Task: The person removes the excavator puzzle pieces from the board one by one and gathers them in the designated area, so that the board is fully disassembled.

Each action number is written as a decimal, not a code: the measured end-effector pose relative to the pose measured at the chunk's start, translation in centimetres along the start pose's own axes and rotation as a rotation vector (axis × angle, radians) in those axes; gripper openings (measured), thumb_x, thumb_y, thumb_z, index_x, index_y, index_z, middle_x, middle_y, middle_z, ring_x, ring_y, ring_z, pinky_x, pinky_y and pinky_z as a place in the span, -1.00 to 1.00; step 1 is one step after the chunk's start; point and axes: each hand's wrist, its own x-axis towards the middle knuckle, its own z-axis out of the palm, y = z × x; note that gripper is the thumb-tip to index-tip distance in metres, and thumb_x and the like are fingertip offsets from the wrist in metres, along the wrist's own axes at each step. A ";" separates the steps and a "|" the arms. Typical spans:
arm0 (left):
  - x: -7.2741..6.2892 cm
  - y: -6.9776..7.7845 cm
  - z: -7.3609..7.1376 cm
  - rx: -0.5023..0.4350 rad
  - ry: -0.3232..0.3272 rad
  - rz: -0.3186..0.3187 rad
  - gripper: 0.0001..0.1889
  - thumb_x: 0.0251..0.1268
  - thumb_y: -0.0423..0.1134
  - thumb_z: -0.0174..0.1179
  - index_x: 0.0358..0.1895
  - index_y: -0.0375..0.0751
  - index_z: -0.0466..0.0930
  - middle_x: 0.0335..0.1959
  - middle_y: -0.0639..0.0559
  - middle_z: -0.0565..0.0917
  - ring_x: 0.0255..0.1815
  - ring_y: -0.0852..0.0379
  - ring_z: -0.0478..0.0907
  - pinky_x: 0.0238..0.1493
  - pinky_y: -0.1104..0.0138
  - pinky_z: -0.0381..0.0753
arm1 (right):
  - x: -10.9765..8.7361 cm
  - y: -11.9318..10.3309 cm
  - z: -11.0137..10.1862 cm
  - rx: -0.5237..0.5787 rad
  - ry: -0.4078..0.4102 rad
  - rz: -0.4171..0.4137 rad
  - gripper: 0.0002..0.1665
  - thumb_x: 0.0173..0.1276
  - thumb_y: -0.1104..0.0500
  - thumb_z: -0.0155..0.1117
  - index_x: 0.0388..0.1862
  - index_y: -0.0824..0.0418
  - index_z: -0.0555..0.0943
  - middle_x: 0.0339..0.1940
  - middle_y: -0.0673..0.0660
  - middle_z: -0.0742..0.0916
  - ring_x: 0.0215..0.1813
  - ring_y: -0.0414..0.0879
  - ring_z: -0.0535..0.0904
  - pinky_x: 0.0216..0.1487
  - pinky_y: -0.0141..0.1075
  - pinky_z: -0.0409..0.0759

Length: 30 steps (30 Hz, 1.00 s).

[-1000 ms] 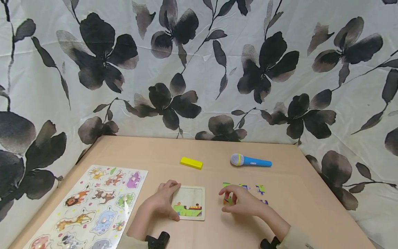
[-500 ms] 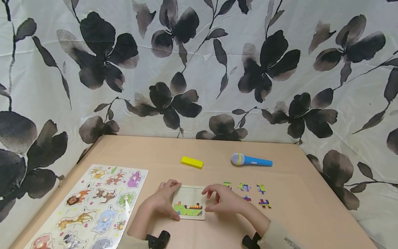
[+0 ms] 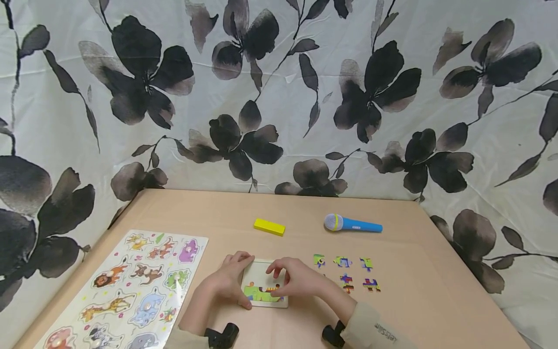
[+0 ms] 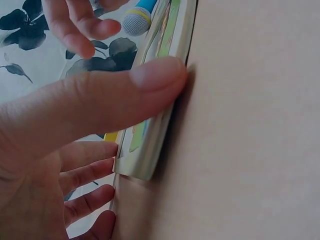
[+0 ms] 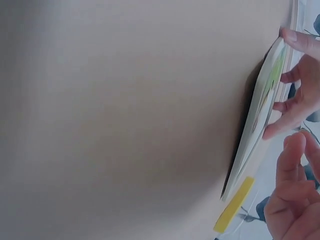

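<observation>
A: What's nearest?

B: A beige sleeve (image 3: 375,334) on the right arm, with a black band (image 3: 333,334) at that wrist. The left wrist wears a dark strap (image 3: 221,336). The animal sheet (image 3: 126,291) also starts down there, on the left, and runs away up the table (image 3: 226,208). I can pick out a lion, a giraffe and a zebra on it.

A: And the left hand (image 3: 224,281)?

B: It's grasping the puzzle board (image 3: 261,269). The thumb is at the near left corner, the fingers up at the far left corner. In the left wrist view that thumb lies across the board's edge.

A: Where's the board, then?

B: On the table, right of the sheet, between the hands. Green pieces (image 3: 257,294) fill its near part; the far part shows pale wood.

A: What about the right hand (image 3: 296,278)?

B: Over the board's right side, fingers bent, grip released: thumb and forefinger stand apart. I can't tell whether the thumb touches a piece.

A: Past that?

B: Loose pieces (image 3: 346,283) to its right, at least 5, with 3 in the far row. Beyond the board sits a yellow block (image 3: 269,227), and to its right a blue toy microphone (image 3: 354,225), its head pointing left.

A: Farthest?

B: A white cloth (image 3: 296,111) with dark flowers, behind the table.
</observation>
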 end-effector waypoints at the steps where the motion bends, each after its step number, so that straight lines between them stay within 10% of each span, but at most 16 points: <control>1: 0.0 0.0 0.0 0.002 -0.002 0.001 0.12 -0.58 -0.08 0.59 0.28 -0.37 0.26 0.24 -0.12 0.24 0.16 -0.10 0.14 0.16 -0.03 0.31 | 0.2 -0.1 0.1 0.002 -0.005 -0.001 -0.52 0.01 0.18 0.44 -0.06 0.25 0.55 -0.33 0.07 0.58 -0.54 -0.21 0.38 -0.49 -0.49 0.42; 30: -0.2 0.1 -0.1 0.007 0.025 0.063 0.11 -0.60 -0.11 0.60 0.25 -0.44 0.27 0.20 -0.17 0.27 0.15 -0.13 0.16 0.15 -0.01 0.33 | 3.2 -2.4 2.9 -0.180 -0.059 0.036 -0.55 -0.09 0.27 0.48 -0.16 0.26 0.57 -0.46 -0.02 0.54 -0.54 -0.32 0.40 -0.46 -0.54 0.43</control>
